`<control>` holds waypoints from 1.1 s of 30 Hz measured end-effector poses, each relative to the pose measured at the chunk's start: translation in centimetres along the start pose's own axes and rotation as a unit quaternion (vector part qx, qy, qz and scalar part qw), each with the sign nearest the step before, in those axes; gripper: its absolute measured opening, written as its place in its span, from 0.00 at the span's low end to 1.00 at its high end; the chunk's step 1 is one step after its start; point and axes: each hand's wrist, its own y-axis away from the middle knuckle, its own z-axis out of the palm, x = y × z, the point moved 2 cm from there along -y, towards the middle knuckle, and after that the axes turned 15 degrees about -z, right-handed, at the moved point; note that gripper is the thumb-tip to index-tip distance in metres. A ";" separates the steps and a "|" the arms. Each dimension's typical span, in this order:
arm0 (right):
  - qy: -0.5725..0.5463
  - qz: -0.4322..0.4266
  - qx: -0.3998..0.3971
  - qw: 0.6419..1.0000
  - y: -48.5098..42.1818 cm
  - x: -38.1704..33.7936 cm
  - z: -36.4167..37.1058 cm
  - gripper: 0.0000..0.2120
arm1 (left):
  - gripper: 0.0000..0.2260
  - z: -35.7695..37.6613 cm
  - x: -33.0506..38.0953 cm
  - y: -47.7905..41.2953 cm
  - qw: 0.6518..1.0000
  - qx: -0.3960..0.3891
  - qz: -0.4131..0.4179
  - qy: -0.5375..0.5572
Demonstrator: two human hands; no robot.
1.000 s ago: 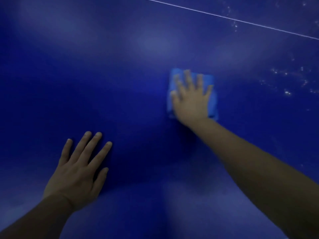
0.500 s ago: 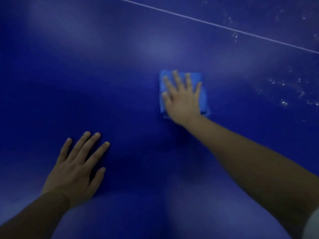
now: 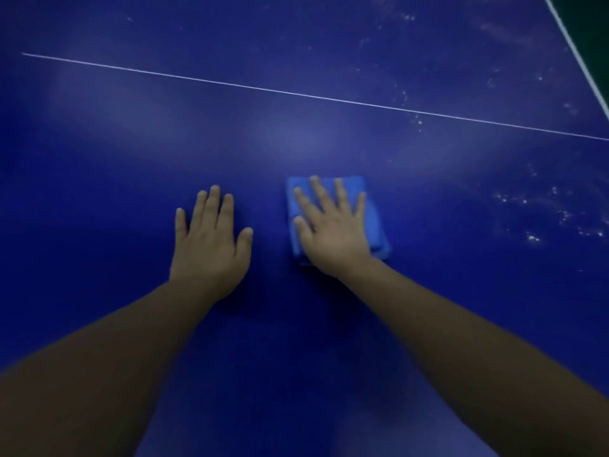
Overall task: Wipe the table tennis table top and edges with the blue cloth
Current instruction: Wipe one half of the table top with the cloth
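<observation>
The blue cloth point(image 3: 377, 229) lies folded into a thick pad, flat on the dark blue surface point(image 3: 99, 179) of the table tennis table. Its stacked layers show at the near right corner. The right hand point(image 3: 333, 232) rests on top of the cloth, palm down. Its fingers point(image 3: 318, 192) are straight and spread, their tips reaching almost to the cloth's far edge, and the thumb lies over the cloth's left part. The hand presses on the cloth and does not curl round it. Cloth shows past the hand along the right side, in a narrow strip at the far edge, and down the left.

Just left of the cloth, with a gap of bare surface between them, the left hand point(image 3: 207, 249) lies palm down on the surface. Its fingers point(image 3: 214, 202) are straight and close together, the thumb points toward the cloth, and it holds nothing. Both bare forearms, the left point(image 3: 115, 351) and the right point(image 3: 478, 341), run back from the hands on the near side of the cloth.

Beyond the cloth a thin white line point(image 3: 296, 93) crosses the surface, slanting nearer as it runs to the right. Well to the right of the cloth lies a scatter of pale specks point(image 3: 530, 237). More specks point(image 3: 418, 122) lie beyond it and to the right, close to the line. Far beyond the cloth and to the right, a broader white band point(image 3: 576, 54) marks the table's border, with dark green ground point(image 3: 596, 14) past it. Soft pale patches of glare point(image 3: 296, 140) sit on the surface between the cloth and the thin line.
</observation>
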 end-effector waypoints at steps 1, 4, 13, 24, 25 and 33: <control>-0.014 -0.055 -0.007 0.998 -0.5 -0.2 0.1 0.29 | 0.31 0.5 0.8 -0.6 1.000 0.003 -0.011 -0.015; 0.033 -0.021 0.001 0.999 -2.1 7.3 -1.3 0.27 | 0.32 1.7 1.2 -1.1 0.999 0.032 -0.025 -0.033; 0.001 0.257 0.036 0.966 -1.6 13.3 -2.4 0.28 | 0.32 1.1 1.4 -1.0 0.999 0.025 -0.021 -0.017; 0.002 0.260 0.022 0.965 -2.4 16.7 -3.8 0.29 | 0.30 1.0 1.5 -1.1 0.999 0.022 -0.020 -0.030; 0.015 0.239 0.024 0.971 -3.4 14.5 -3.4 0.29 | 0.30 1.0 1.5 -1.1 0.999 0.021 -0.019 -0.029; 0.001 -0.097 -0.003 0.995 -17.6 -0.3 -1.4 0.27 | 0.30 1.1 1.5 -1.3 0.998 0.022 -0.025 -0.051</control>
